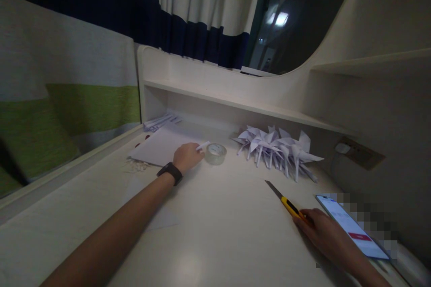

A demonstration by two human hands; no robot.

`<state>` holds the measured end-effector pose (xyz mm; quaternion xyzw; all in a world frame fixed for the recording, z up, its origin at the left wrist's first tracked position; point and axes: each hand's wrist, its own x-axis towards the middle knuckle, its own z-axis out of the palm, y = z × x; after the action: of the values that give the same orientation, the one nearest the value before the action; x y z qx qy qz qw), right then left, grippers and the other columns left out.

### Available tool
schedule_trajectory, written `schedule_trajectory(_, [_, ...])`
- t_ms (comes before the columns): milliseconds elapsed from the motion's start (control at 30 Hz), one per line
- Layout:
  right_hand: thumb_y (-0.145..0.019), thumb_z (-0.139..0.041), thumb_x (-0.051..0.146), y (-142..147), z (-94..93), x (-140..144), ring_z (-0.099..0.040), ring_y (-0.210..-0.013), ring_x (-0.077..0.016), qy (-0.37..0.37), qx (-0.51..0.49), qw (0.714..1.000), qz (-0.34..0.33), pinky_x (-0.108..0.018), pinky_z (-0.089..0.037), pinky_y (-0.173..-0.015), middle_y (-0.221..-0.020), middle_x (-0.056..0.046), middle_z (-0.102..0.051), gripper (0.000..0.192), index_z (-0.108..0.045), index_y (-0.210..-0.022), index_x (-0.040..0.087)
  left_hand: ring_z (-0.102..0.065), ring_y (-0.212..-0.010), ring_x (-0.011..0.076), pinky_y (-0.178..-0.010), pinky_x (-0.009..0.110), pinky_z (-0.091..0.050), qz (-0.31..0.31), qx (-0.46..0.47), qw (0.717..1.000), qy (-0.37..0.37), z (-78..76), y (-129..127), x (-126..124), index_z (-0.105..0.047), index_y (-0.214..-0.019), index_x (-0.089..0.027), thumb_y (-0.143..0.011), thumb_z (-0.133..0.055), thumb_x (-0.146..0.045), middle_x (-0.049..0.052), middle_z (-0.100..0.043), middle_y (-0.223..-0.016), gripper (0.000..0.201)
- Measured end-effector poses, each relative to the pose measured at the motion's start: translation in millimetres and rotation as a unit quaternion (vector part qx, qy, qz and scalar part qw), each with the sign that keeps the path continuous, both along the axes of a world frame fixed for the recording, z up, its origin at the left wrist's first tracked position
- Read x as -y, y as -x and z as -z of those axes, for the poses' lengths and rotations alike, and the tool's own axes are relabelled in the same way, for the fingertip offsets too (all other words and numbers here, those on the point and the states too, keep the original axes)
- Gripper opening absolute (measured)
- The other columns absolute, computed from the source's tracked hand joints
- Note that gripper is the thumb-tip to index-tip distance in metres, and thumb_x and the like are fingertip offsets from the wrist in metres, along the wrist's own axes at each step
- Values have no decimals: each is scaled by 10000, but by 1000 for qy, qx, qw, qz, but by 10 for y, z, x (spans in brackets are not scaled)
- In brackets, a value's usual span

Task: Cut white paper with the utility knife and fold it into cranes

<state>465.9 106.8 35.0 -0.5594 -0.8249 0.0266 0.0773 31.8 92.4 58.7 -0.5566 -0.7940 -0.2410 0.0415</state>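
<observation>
Striped curtain (84, 54) in white, navy and green hangs behind and to the left; cream desk (215, 233) fills the lower frame, with a low shelf (235, 103) along its back and a curved side panel (370, 76) on the right carrying a wall socket (360, 152); light is dim.

White paper sheets (158, 145) lie flat at back left of the desk; a few folded strips (161, 121) sit behind them under the shelf; a heap of folded paper pinwheels (279, 148) rests against the shelf base, right of centre.

Phone (353, 226), screen lit, lies at the right edge, just beside the right hand.

Left hand (186, 157), black watch (170, 172) on the wrist, reaches far forward; fingers curled together, pinching a small white paper roll (204, 145) whose tip points at the clear tape roll (215, 154); tape roll lies flat just beside the knuckles.

Right hand (323, 231) rests low at right; fingertips pressed onto the yellow handle of a utility knife (284, 199); knife lies flat on the desk, blade extended, pointing away toward upper left.
</observation>
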Motion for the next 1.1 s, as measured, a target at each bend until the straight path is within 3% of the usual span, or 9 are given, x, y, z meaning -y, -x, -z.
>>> schedule_trajectory(133, [-817,-424,500,266,-180,40,-647,-748,-264,9,-46,999,1,-336,-457,-624,-868,-157,-673,381,-601,-908,176,-639,-847,237,-670,271,-437,11,-5,1000,-15,18,-25,-32,-684,-891,-198,-785,-530,-474,94,-702,-901,333])
schedule_trajectory(200, [-804,-429,513,447,-250,77,-650,-651,-245,49,-93,994,16,-314,-453,-546,-785,-128,-684,387,-533,-975,181,-636,-868,238,-692,277,-440,11,-11,999,-28,28,-31,-48,-681,-934,-202,-811,-517,-459,94,-698,-926,329])
schedule_trajectory(300, [-823,-412,506,731,-306,122,-629,-515,-202,135,-169,976,-15,-276,-444,-478,-631,-37,-660,359,-441,-1013,204,-632,-898,238,-720,285,-441,12,-25,998,-51,48,-24,-70,-679,-971,-203,-858,-484,-403,93,-690,-973,301])
schedule_trajectory(400, [-826,-447,469,992,-345,128,-623,-486,-190,143,-202,968,-50,-259,-426,-451,-668,-16,-657,334,-390,-1030,211,-629,-910,227,-739,279,-439,2,-21,998,-62,63,-12,-94,-682,-969,-200,-884,-467,-372,92,-682,-1003,289])
schedule_trajectory(567, [-898,-402,399,1379,-465,127,-628,-613,-212,-10,-108,984,-140,-282,-410,-568,-705,-35,-634,295,-409,-1103,187,-628,-892,214,-741,272,-427,31,-22,998,-59,66,28,-135,-681,-955,-208,-893,-466,-358,77,-694,-961,270])
schedule_trajectory(633, [-917,-395,393,1527,-514,153,-635,-741,-217,-56,-58,983,-163,-277,-407,-622,-852,-72,-646,306,-436,-1153,202,-634,-854,218,-721,277,-425,38,-19,998,-50,66,57,-148,-687,-931,-207,-890,-469,-375,76,-704,-910,278])
schedule_trajectory(700, [-929,-383,391,1668,-545,192,-625,-777,-210,-99,-4,980,-170,-267,-395,-624,-938,-84,-627,304,-463,-1166,218,-635,-851,224,-713,280,-420,44,-16,998,-46,67,86,-156,-690,-928,-202,-886,-471,-381,84,-707,-912,286])
schedule_trajectory(833, [-924,-401,334,1907,-552,263,-602,-730,-203,-161,98,970,-156,-257,-365,-565,-882,-59,-596,286,-480,-1186,251,-634,-865,222,-709,274,-413,50,-7,998,-45,69,121,-160,-691,-948,-199,-879,-474,-370,89,-708,-934,285])
schedule_trajectory(1100, [-907,-431,225,2169,-577,322,-576,-779,-241,-235,187,941,-158,-300,-415,-588,-874,-96,-566,307,-489,-1207,200,-639,-833,213,-689,267,-409,61,1,997,-46,46,117,-158,-702,-883,-206,-873,-467,-373,79,-713,-883,289])
